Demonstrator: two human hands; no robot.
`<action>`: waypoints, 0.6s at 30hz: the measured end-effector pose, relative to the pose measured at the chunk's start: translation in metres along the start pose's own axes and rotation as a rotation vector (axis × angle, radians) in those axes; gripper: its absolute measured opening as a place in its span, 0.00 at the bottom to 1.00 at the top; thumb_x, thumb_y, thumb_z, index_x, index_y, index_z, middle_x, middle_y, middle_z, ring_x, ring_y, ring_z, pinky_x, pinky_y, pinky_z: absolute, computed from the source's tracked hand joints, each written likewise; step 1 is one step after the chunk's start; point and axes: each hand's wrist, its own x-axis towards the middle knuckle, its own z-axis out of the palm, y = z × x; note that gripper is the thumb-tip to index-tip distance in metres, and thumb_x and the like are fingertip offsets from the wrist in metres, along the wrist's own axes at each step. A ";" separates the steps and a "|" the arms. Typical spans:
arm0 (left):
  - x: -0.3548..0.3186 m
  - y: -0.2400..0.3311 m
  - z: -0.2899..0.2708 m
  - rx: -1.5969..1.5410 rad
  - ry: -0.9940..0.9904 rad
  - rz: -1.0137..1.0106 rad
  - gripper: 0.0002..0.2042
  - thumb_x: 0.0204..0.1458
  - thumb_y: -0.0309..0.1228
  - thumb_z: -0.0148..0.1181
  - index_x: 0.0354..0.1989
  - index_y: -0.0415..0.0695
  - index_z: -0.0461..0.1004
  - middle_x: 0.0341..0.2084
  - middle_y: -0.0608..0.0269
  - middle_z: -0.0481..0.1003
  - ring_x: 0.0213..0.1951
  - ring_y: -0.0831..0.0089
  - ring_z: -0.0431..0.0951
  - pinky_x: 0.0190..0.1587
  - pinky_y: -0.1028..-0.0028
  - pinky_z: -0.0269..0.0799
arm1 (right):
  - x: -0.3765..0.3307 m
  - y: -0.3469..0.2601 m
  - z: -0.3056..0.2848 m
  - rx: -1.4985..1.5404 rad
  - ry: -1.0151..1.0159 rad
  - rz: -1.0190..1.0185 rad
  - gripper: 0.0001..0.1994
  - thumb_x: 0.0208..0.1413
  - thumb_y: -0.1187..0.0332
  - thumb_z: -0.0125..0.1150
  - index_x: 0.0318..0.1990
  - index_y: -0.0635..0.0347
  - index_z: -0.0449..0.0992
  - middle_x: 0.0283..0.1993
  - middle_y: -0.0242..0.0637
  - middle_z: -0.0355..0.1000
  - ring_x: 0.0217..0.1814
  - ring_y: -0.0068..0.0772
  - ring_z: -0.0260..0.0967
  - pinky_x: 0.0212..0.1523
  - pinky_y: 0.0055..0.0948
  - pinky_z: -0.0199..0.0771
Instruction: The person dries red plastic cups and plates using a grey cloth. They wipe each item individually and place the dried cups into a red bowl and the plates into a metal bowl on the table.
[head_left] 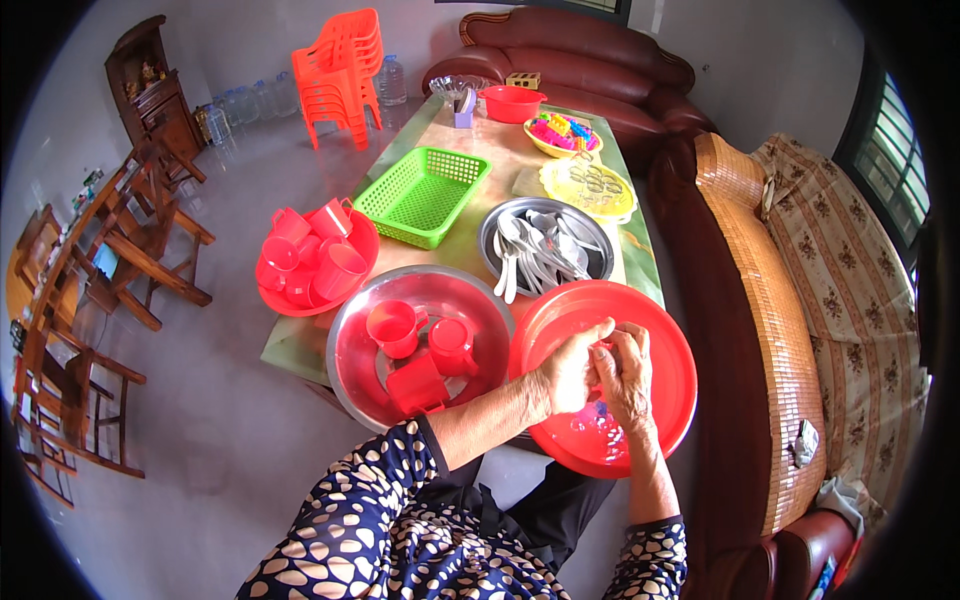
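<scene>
My left hand (570,374) and my right hand (629,388) come together above a wide red basin (675,375) with water and bubbles in it. The fingers of both are curled in against each other, and whatever lies between them is hidden. To the left, touching or nearly touching the red basin, stands a steel basin (346,352). Inside it are three red plastic mugs (397,330), tipped different ways. My left forearm reaches past this basin's right side.
A red bowl (370,262) heaped with red mugs, a green basket (423,205) and a steel bowl (601,262) of spoons (535,248) stand beyond the basins. Farther back are a yellow tray (617,206) and a small red tub (511,105). A mat-covered sofa (770,380) borders the right.
</scene>
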 end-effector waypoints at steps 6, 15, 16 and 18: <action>0.014 -0.017 -0.009 0.319 0.029 0.025 0.28 0.51 0.64 0.51 0.47 0.53 0.70 0.38 0.70 0.73 0.38 0.79 0.71 0.42 0.77 0.64 | 0.010 0.018 -0.022 -0.025 -0.073 0.122 0.03 0.52 0.76 0.57 0.33 0.66 0.74 0.32 0.46 0.69 0.34 0.49 0.71 0.33 0.37 0.72; 0.007 0.015 0.003 0.398 -0.058 0.011 0.33 0.48 0.64 0.55 0.49 0.46 0.70 0.38 0.57 0.76 0.40 0.68 0.77 0.48 0.70 0.67 | 0.022 0.022 -0.011 -0.145 -0.175 0.271 0.14 0.54 0.65 0.55 0.21 0.64 0.73 0.22 0.51 0.71 0.25 0.54 0.71 0.26 0.43 0.70; 0.006 0.016 0.007 0.410 -0.063 0.023 0.35 0.47 0.64 0.56 0.51 0.43 0.69 0.39 0.53 0.76 0.42 0.66 0.77 0.50 0.69 0.69 | 0.023 0.023 -0.013 -0.121 -0.196 0.270 0.14 0.54 0.65 0.54 0.22 0.64 0.73 0.21 0.50 0.70 0.24 0.54 0.71 0.25 0.44 0.70; 0.004 0.021 0.011 0.453 -0.052 -0.029 0.37 0.47 0.63 0.57 0.53 0.42 0.67 0.41 0.49 0.75 0.44 0.63 0.78 0.50 0.67 0.70 | 0.021 0.024 -0.015 -0.138 -0.230 0.270 0.13 0.53 0.66 0.55 0.20 0.62 0.72 0.20 0.48 0.70 0.23 0.52 0.71 0.24 0.42 0.71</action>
